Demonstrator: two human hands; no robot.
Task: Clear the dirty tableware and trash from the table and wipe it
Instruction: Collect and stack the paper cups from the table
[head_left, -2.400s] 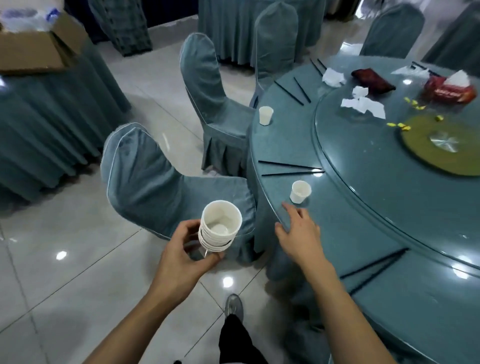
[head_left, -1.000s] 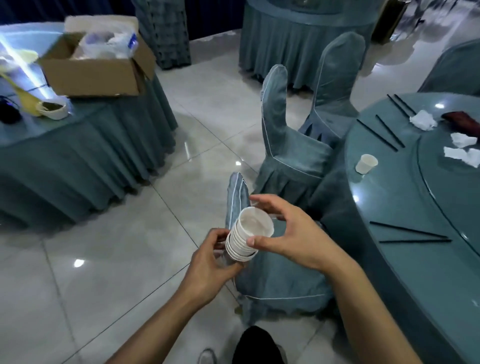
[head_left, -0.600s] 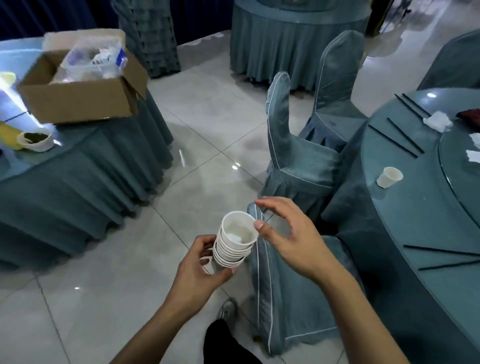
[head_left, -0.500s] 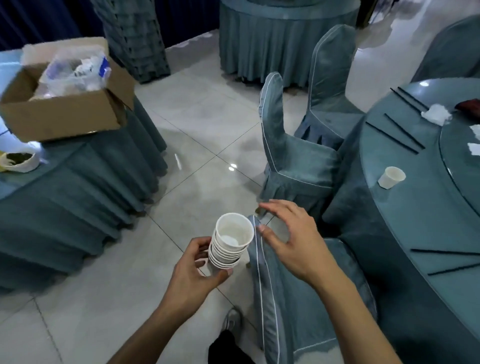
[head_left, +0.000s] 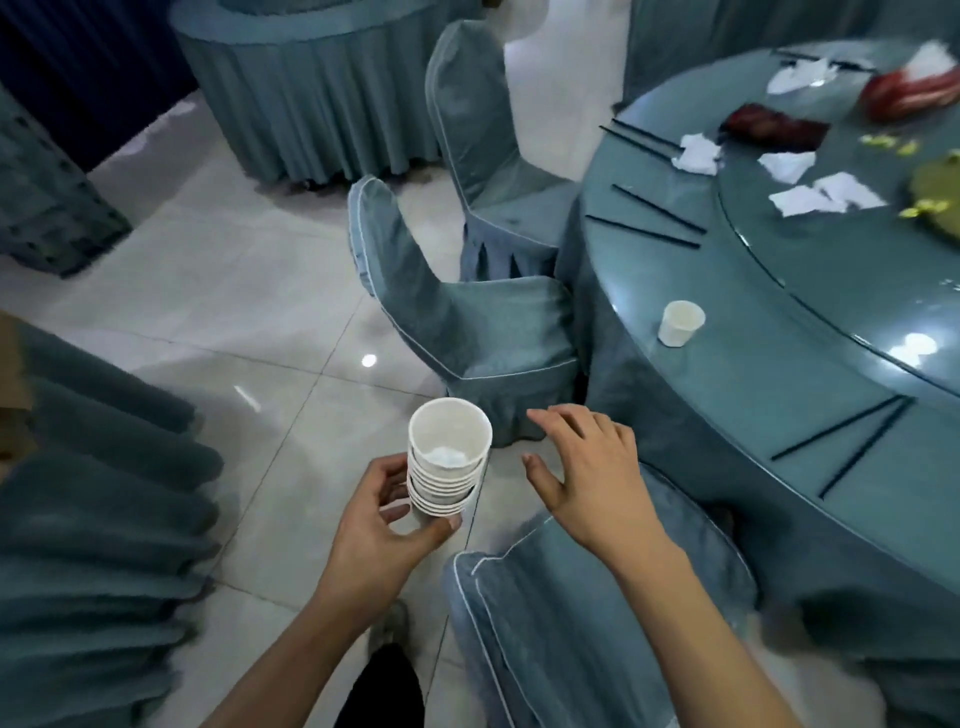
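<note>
My left hand (head_left: 382, 525) grips a stack of several white paper cups (head_left: 448, 457) from below, held over the floor. Just right of the stack, my right hand (head_left: 592, 470) hovers open with fingers spread, above a chair back. On the round blue table (head_left: 779, 364) a single white paper cup (head_left: 679, 322) stands near the edge. Pairs of black chopsticks (head_left: 657, 215) lie along the rim, another pair (head_left: 852, 441) nearer me. Crumpled white napkins (head_left: 810, 189) and a dark red packet (head_left: 774, 127) lie farther in.
Three blue-covered chairs stand along the table: one (head_left: 467, 312) ahead, one (head_left: 488, 119) behind it, one (head_left: 571, 613) under my right arm. A draped table (head_left: 93, 519) is at my left, another (head_left: 311, 88) at the back. A glass turntable (head_left: 857, 270) covers the table's centre.
My right hand took a cup from the table, set it on the stack and has let go, drawing right. The view swung back toward the round table.
</note>
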